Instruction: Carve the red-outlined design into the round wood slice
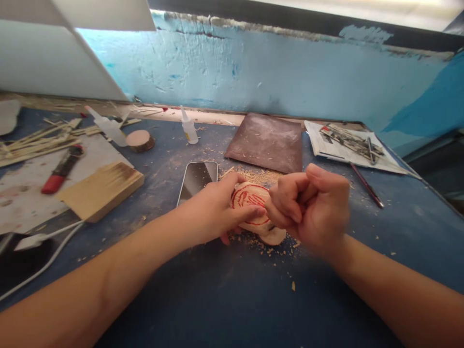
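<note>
My left hand (217, 205) is closed around the left side of a pale wooden piece (255, 198), its thumb pressed on the face. Red lines form a ring with marks inside it on that face. At the right side of the wood my right hand (311, 208) makes a closed fist; whatever it grips, if anything, is hidden by the fingers. A small rounded pale wood part (274, 237) shows just below, though I cannot tell whether it is joined to the main piece. Wood shavings (286, 251) lie scattered around the work.
Behind my left hand lies a phone (199, 175). A dark brown sheet (268, 140) is farther back, beside papers (326, 145) and a pen (367, 186). On the left are a wooden block (105, 188), a red-and-black tool (62, 169), a wood disc (140, 140) and glue bottles (190, 130).
</note>
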